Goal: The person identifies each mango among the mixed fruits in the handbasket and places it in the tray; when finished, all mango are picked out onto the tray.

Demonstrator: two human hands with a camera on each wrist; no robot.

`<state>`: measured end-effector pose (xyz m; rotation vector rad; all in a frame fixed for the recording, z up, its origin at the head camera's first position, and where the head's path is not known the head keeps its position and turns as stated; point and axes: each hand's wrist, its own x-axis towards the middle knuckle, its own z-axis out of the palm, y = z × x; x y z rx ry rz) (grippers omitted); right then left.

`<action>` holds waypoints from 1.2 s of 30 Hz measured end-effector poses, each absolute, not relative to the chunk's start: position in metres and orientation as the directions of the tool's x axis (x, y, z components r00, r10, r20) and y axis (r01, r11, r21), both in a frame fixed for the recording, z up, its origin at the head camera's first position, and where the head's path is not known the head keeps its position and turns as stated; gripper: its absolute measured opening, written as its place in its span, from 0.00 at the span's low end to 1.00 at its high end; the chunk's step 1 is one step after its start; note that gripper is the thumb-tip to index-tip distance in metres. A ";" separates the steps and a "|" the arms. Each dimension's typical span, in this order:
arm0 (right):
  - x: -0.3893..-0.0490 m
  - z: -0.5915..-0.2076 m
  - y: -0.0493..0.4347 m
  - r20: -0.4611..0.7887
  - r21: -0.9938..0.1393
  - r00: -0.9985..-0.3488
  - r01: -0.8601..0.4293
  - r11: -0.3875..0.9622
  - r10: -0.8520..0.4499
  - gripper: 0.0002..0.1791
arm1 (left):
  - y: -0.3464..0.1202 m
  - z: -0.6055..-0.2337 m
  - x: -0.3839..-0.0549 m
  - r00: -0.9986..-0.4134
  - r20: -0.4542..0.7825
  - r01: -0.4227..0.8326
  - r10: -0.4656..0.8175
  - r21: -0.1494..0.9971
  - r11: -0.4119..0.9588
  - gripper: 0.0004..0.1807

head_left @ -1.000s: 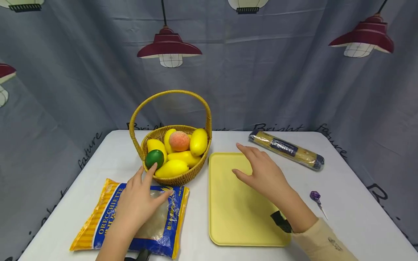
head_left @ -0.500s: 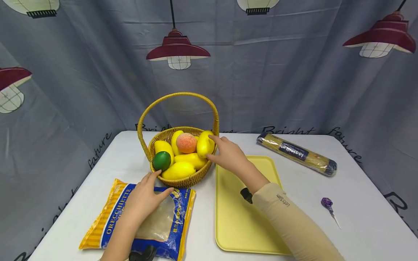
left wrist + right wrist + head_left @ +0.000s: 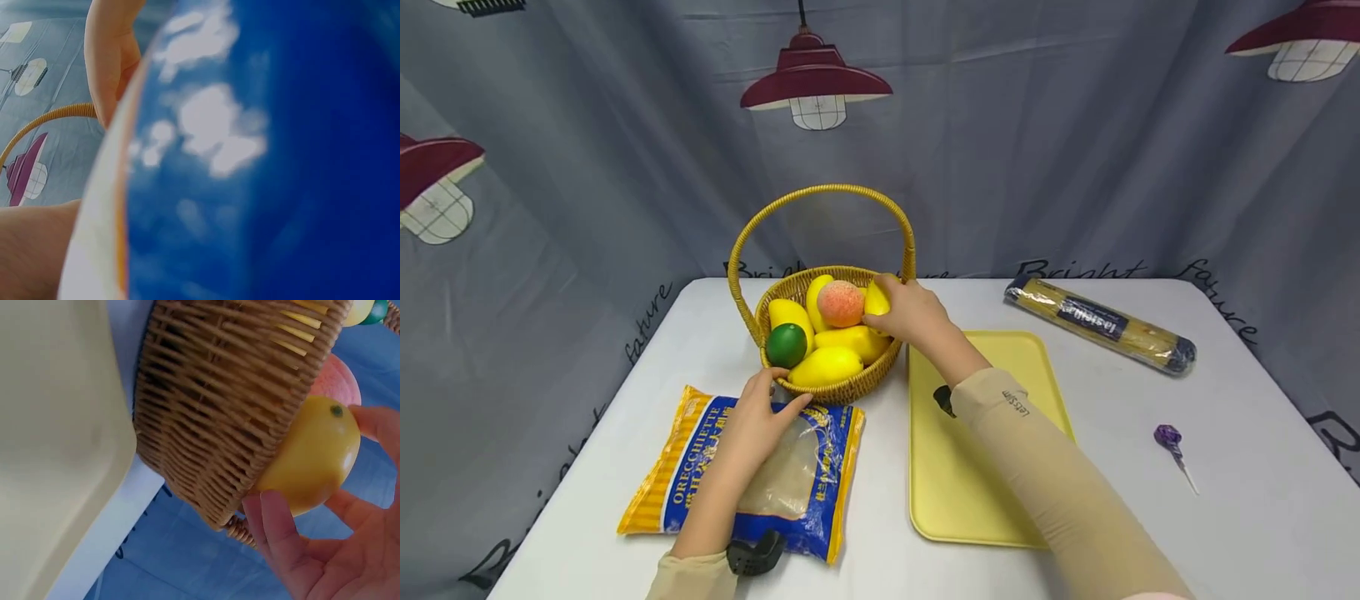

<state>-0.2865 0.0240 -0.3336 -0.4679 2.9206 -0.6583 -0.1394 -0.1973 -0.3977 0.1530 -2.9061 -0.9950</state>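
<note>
The right hand (image 3: 913, 312) has its fingers and thumb bent round a smooth, shiny yellow fruit, shaped like a fat egg (image 3: 312, 456). The fruit sits at the right end of the brown woven basket with a tall hoop handle (image 3: 859, 388). I can't tell how hard it is squeezed. The left hand (image 3: 760, 421) has loose, spread fingers at the front rim of the basket, and it does not seem to have hold of anything.

The yellow fruit looks slick, so it could slip out if the fingers only hold its edges. The round, fuzzy orange-pink peach (image 3: 840, 302) is right against it in the basket and might roll if it gets bumped. The hand is also close to the basket's handle; knocking that could tip the basket.

Now the counting. There is one basket. In it I see one peach, one dark green round fruit (image 3: 786, 346) and at least five yellow fruits, counting the held one; more may hide underneath. In front of the basket is one blue and orange plastic pasta bag (image 3: 786, 479). Right of the basket are one flat pale-yellow tray (image 3: 955, 475), one long clear spaghetti packet (image 3: 1097, 321) and one purple-wrapped lollipop (image 3: 1168, 437).
</note>
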 end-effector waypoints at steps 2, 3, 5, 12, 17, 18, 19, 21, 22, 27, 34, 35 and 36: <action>-0.295 -0.324 0.027 -0.030 -0.441 -0.949 -0.269 0.856 -0.314 0.40 | -0.194 -0.395 -0.151 -0.992 0.049 -0.057 -0.114 0.635 0.770 0.35; -0.298 -0.320 0.029 -0.026 -0.440 -0.949 -0.272 0.856 -0.315 0.40 | -0.193 -0.393 -0.156 -0.992 0.055 -0.052 -0.114 0.644 0.764 0.35; -0.304 -0.312 0.030 -0.027 -0.433 -0.945 -0.282 0.856 -0.325 0.40 | -0.191 -0.390 -0.164 -0.991 0.067 -0.041 -0.114 0.659 0.751 0.35; -0.314 -0.299 0.031 0.004 -0.432 -0.948 -0.289 0.854 -0.319 0.38 | -0.190 -0.384 -0.180 -0.989 0.094 -0.014 -0.114 0.708 0.706 0.34; -0.313 -0.303 0.033 0.006 -0.498 -0.949 -0.275 0.822 -0.314 0.38 | -0.191 -0.385 -0.175 -0.988 0.088 -0.026 -0.128 0.714 0.700 0.33; -0.311 -0.305 0.033 0.002 -0.510 -0.948 -0.274 0.815 -0.318 0.38 | -0.191 -0.386 -0.173 -0.988 0.087 -0.030 -0.131 0.715 0.699 0.33; -0.309 -0.306 0.034 -0.002 -0.523 -0.947 -0.272 0.808 -0.320 0.38 | -0.191 -0.386 -0.170 -0.988 0.084 -0.033 -0.132 0.713 0.700 0.33; -0.304 -0.309 0.037 -0.004 -0.542 -0.945 -0.272 0.795 -0.326 0.38 | -0.192 -0.388 -0.165 -0.989 0.072 -0.042 -0.132 0.711 0.702 0.33; -0.302 -0.311 0.038 -0.005 -0.553 -0.944 -0.273 0.788 -0.330 0.38 | -0.192 -0.389 -0.162 -0.989 0.062 -0.049 -0.132 0.710 0.702 0.33; -0.282 -0.318 0.050 0.022 -0.598 -0.936 -0.293 0.746 -0.351 0.38 | -0.195 -0.395 -0.150 -0.991 0.016 -0.085 -0.135 0.707 0.702 0.35; -0.251 -0.329 0.086 0.035 -0.700 -0.940 -0.266 0.663 -0.339 0.39 | -0.196 -0.399 -0.141 -0.991 0.000 -0.096 -0.135 0.702 0.706 0.37; -0.247 -0.331 0.093 0.030 -0.722 -0.941 -0.253 0.644 -0.337 0.38 | -0.196 -0.399 -0.141 -0.991 0.001 -0.097 -0.137 0.701 0.706 0.37; -0.244 -0.333 0.099 0.026 -0.744 -0.943 -0.241 0.624 -0.333 0.38 | -0.196 -0.399 -0.140 -0.990 0.002 -0.097 -0.138 0.701 0.707 0.37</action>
